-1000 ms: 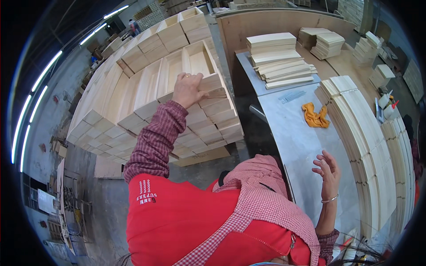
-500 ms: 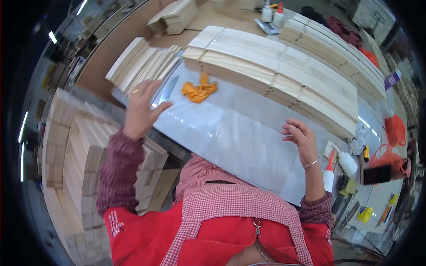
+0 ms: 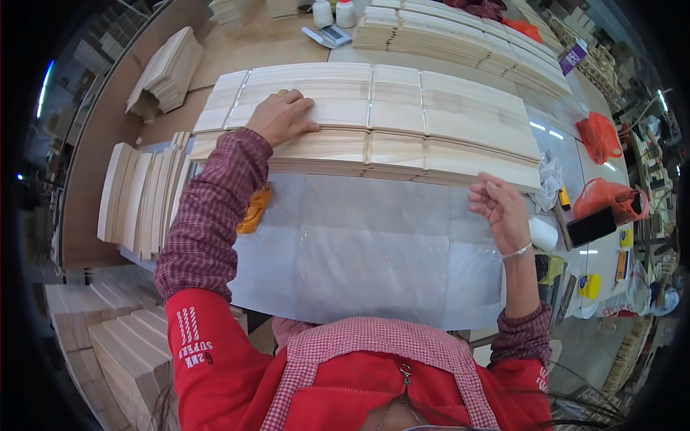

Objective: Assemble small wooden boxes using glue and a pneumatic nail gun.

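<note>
A long stack of pale wooden boards (image 3: 323,100) with crosswise grooves lies in front of me on a grey sheet-covered table (image 3: 374,237). My left hand (image 3: 282,117) rests on its left part, fingers slightly bent over the boards and apart, the thumb side hidden. At the stack's right front corner hovers my right hand (image 3: 499,208), its fingers curled in with nothing visible in them. A crumpled orange cloth (image 3: 255,210) is partly hidden behind my left sleeve. Several loose wooden slats (image 3: 140,197) stand in a row at the left.
Behind lies another grooved board stack (image 3: 460,43). A wood stack (image 3: 169,72) sits at the far left. White bottles (image 3: 322,13), a crumpled white cloth (image 3: 551,183), a black phone (image 3: 591,227), red plastic bags (image 3: 599,136) and a yellow pot (image 3: 589,286) line the back and right.
My left hand has moved from beside the orange cloth onto the board stack. My right hand has come near the stack's right corner, its fingers more curled. The view has turned and shifted.
</note>
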Demonstrator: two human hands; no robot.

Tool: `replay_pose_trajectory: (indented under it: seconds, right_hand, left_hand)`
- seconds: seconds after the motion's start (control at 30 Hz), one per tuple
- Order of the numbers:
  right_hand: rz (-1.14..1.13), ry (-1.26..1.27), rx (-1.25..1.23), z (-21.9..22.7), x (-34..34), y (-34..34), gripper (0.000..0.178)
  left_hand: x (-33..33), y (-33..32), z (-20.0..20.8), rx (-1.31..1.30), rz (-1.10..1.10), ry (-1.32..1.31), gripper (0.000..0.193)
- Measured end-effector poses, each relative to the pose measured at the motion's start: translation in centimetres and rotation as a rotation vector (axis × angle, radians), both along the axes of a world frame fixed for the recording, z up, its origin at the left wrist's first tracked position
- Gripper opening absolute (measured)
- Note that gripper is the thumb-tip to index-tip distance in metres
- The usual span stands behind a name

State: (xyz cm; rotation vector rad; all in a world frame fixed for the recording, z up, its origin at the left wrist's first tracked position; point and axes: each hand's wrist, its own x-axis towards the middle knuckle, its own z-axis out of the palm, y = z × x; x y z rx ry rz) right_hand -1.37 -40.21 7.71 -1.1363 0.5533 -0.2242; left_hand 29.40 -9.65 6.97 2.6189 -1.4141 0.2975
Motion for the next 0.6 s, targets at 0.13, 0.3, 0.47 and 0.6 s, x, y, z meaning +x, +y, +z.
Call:
replay_pose_trajectory:
  seconds: [0.13,0.3,0.47,0.6]
  right_hand:
    - [-0.081,-0.037,0.089,0.0,3.0,0.2,0.029]
    - [-0.214,-0.067,0.297,-0.1,6.3,0.3,0.029]
    - [-0.293,0.030,0.357,-2.2,7.6,-2.1,0.030]
    - [-0.342,0.030,0.305,-2.4,5.8,-2.2,0.026]
  left_hand:
    - [0.2,1.0,-0.8,-0.038,-0.080,-0.021,0.033]
    - [-2.5,2.6,-2.3,-0.227,-0.116,-0.090,0.026]
    - [-7.4,4.8,-3.3,-0.549,-0.120,-0.240,0.023]
    - [-10.9,7.1,-4.2,-0.962,0.266,0.033,0.024]
